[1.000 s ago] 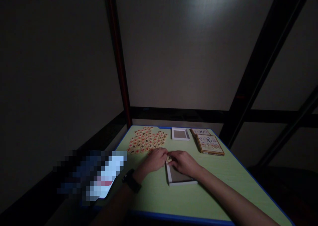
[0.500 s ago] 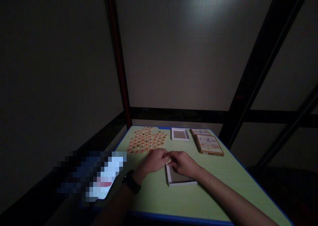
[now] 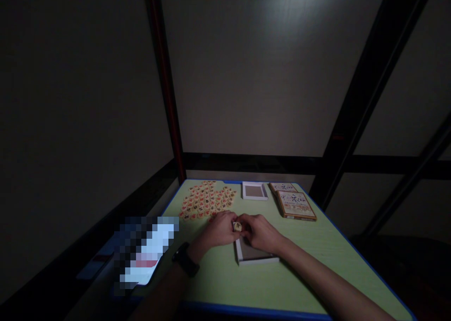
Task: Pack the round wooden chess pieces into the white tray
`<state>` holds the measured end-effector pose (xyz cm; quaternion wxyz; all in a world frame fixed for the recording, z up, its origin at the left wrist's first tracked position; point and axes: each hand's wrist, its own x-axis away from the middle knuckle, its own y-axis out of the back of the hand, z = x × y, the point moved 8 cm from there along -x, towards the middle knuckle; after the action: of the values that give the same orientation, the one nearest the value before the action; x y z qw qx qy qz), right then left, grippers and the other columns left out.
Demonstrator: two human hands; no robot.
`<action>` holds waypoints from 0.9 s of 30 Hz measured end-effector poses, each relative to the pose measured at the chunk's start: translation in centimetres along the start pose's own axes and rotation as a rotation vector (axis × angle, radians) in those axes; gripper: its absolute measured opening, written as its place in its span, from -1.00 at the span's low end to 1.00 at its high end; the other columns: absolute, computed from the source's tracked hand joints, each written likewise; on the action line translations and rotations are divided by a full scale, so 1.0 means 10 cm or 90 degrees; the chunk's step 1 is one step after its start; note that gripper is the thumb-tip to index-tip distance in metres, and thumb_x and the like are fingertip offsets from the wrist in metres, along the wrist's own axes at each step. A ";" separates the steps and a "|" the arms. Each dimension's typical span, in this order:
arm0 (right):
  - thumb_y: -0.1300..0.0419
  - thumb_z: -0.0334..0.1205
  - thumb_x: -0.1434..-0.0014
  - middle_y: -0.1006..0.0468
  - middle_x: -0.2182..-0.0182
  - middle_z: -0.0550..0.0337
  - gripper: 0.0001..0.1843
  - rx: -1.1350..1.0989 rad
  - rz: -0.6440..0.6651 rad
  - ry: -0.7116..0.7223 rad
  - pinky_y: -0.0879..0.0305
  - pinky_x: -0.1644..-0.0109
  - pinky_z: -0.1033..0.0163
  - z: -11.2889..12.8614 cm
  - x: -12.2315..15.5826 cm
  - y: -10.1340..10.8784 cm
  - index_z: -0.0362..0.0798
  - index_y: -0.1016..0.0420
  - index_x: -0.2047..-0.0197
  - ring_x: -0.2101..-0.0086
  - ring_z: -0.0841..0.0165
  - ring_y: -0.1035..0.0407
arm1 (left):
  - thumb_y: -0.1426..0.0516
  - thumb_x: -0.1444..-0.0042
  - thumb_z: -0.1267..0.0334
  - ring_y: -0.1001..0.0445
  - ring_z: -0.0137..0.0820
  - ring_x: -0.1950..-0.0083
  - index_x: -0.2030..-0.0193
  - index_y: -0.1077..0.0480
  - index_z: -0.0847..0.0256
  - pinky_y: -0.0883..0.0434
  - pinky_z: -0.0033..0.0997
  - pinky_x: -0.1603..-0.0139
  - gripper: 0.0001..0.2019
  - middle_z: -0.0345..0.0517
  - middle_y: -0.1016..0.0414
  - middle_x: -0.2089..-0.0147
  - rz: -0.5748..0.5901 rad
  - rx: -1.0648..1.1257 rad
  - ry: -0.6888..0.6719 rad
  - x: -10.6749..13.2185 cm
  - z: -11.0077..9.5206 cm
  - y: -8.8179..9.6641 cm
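Note:
A round, pale Chinese chess piece (image 3: 237,226) with a dark character facing up sits between my two hands, over the far left corner of a shallow white box tray (image 3: 240,255). My left hand (image 3: 221,228), with a black watch on its wrist, has its fingers curled around the piece from the left. From the right, my right hand (image 3: 260,231) closes its thumb and fingers on the same piece and covers the tray's far side. Just beyond the left hand, many more Chinese chess pieces (image 3: 202,201) with red and dark characters lie spread on the green table (image 3: 218,283).
At the far edge stands a second white box tray (image 3: 254,192) with a grey-brown bottom. Printed game boxes (image 3: 298,205) overlap at the right. A lit screen (image 3: 150,255), pixelated, lies by the left edge. Walls rise behind the table.
The Chinese chess piece between my hands has turned, so its marked face shows now. My left thumb has shifted off it, while both hands stay in nearly the same place.

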<state>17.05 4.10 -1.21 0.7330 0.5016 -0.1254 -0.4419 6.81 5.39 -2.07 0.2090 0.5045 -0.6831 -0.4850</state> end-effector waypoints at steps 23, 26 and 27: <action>-0.09 -0.35 -0.21 -0.62 0.33 0.09 -0.81 0.089 -0.148 -0.008 -0.29 0.23 0.27 -0.22 0.03 0.31 -0.08 -0.51 0.17 0.32 0.28 -0.48 | -0.20 -0.02 0.21 -0.49 -0.21 0.02 0.16 -0.46 0.19 -0.39 -0.28 -0.05 -0.77 -0.03 -0.54 0.11 -0.056 -0.019 -0.016 0.01 0.03 0.01; -0.06 -0.32 -0.25 -0.62 0.32 0.06 -0.80 0.150 -0.167 -0.047 -0.28 0.23 0.25 -0.35 0.03 0.32 -0.09 -0.52 0.18 0.30 0.25 -0.50 | -0.21 0.00 0.23 -0.49 -0.22 0.01 0.18 -0.46 0.17 -0.39 -0.30 -0.06 -0.79 -0.04 -0.54 0.11 -0.053 -0.027 -0.030 0.01 0.04 -0.07; -0.06 -0.32 -0.26 -0.63 0.31 0.06 -0.80 0.164 -0.165 -0.059 -0.28 0.23 0.25 -0.38 0.03 0.32 -0.09 -0.52 0.18 0.29 0.25 -0.50 | -0.21 0.00 0.25 -0.49 -0.23 0.01 0.19 -0.46 0.17 -0.40 -0.31 -0.05 -0.80 -0.04 -0.54 0.12 -0.049 -0.029 -0.034 0.02 0.05 -0.10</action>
<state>21.26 6.56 -0.31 0.5932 0.5826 -0.1487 -0.5354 6.86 5.43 -3.14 0.1833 0.5124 -0.6575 -0.5211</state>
